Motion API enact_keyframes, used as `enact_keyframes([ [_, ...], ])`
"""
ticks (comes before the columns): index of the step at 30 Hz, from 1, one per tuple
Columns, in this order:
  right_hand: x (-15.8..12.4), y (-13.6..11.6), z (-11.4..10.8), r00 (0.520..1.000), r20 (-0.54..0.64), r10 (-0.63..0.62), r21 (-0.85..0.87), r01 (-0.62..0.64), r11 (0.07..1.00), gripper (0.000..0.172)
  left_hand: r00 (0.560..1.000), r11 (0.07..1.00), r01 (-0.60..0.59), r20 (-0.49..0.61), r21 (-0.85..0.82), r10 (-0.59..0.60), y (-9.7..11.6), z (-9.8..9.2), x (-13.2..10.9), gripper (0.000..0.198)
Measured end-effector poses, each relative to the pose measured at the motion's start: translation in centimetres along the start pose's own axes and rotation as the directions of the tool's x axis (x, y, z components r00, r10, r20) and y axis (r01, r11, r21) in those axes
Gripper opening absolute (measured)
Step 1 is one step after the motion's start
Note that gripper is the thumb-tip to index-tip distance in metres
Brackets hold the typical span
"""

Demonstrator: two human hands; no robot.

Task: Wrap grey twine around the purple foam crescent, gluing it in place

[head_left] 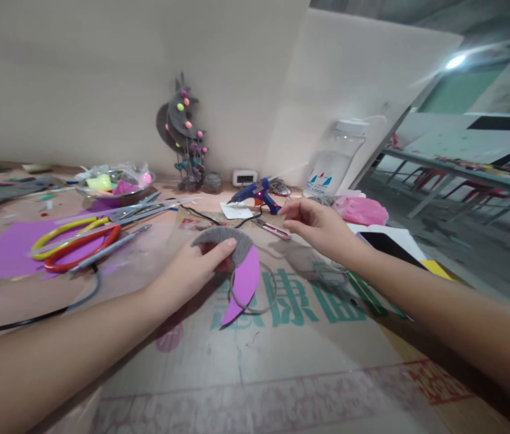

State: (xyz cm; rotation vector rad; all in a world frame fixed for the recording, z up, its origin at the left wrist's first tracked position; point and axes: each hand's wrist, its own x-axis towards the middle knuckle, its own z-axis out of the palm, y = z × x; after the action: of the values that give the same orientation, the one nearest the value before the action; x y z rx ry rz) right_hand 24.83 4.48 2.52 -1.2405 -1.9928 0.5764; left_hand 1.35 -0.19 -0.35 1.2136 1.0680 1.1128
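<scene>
My left hand lies on a grey felt crescent and presses it against the cardboard, fingers closed on its edge. A purple crescent piece lies under the felt, over a thin wire ring. My right hand hovers over the table with fingers loosely curled and nothing in them, near a small pink cutter. A blue glue gun stands just beyond it on a white scrap.
Yellow and red-handled scissors lie at left on a purple sheet. A bowl of coloured bits, a grey decorated ornament, a clear jar and a pink bag stand at the back. A black cable runs left.
</scene>
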Motion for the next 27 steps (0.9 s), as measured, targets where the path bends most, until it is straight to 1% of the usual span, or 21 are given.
enact_keyframes([
  [2,0.8,0.5,0.2,1.0,0.028,-0.008,-0.108,0.011,0.994,0.017,1.0,1.0,-0.009,-0.005,-0.013,0.008,0.1,0.0,0.0,0.023],
  [5,3.3,1.5,0.0,1.0,0.017,-0.01,-0.304,0.015,0.952,0.022,1.0,0.999,-0.028,-0.006,-0.034,0.028,0.1,0.1,0.1,0.023],
  [6,4.3,2.0,-0.2,1.0,0.0,0.011,-0.358,-0.01,0.934,0.026,1.0,0.999,-0.031,0.001,-0.036,0.031,0.2,0.0,0.1,0.023],
  [8,6.6,3.1,-0.7,0.999,0.023,0.044,-0.472,-0.028,0.881,0.03,0.999,0.999,-0.025,0.022,-0.025,0.026,0.2,0.0,0.2,0.023],
  [9,7.6,3.7,-0.8,0.997,0.018,0.079,-0.505,-0.059,0.861,0.032,0.999,1.0,-0.017,0.028,-0.016,0.018,0.2,0.0,0.2,0.024],
  [11,9.2,4.8,-1.0,0.987,0.013,0.159,-0.509,-0.13,0.851,0.04,1.0,1.0,0.005,0.03,-0.002,-0.005,0.2,-0.1,0.2,0.024],
  [12,9.8,5.2,-0.8,0.984,0.021,0.179,-0.499,-0.145,0.854,0.045,0.999,1.0,0.013,0.029,0.004,-0.013,0.2,-0.1,0.2,0.024],
  [15,10.7,6.1,0.1,0.981,0.055,0.188,-0.464,-0.141,0.875,0.05,1.0,1.0,0.006,0.029,0.012,-0.006,0.2,-0.1,0.3,0.024],
  [17,10.8,6.3,1.1,0.982,0.055,0.18,-0.443,-0.137,0.886,0.047,1.0,1.0,-0.01,0.017,0.024,0.01,0.1,-0.1,0.3,0.024],
  [22,10.7,6.3,3.2,0.982,-0.023,0.187,-0.387,-0.181,0.904,0.037,0.999,0.997,-0.038,0.012,0.063,0.038,0.0,-0.1,0.3,0.024],
  [24,10.6,6.2,3.6,0.981,-0.035,0.192,-0.354,-0.192,0.916,0.034,0.999,0.996,-0.045,0.021,0.076,0.043,-0.1,-0.2,0.3,0.023],
  [27,10.5,5.5,3.4,0.979,-0.047,0.197,-0.294,-0.202,0.934,0.029,0.999,0.997,-0.039,0.031,0.066,0.037,-0.1,-0.2,0.2,0.023],
])
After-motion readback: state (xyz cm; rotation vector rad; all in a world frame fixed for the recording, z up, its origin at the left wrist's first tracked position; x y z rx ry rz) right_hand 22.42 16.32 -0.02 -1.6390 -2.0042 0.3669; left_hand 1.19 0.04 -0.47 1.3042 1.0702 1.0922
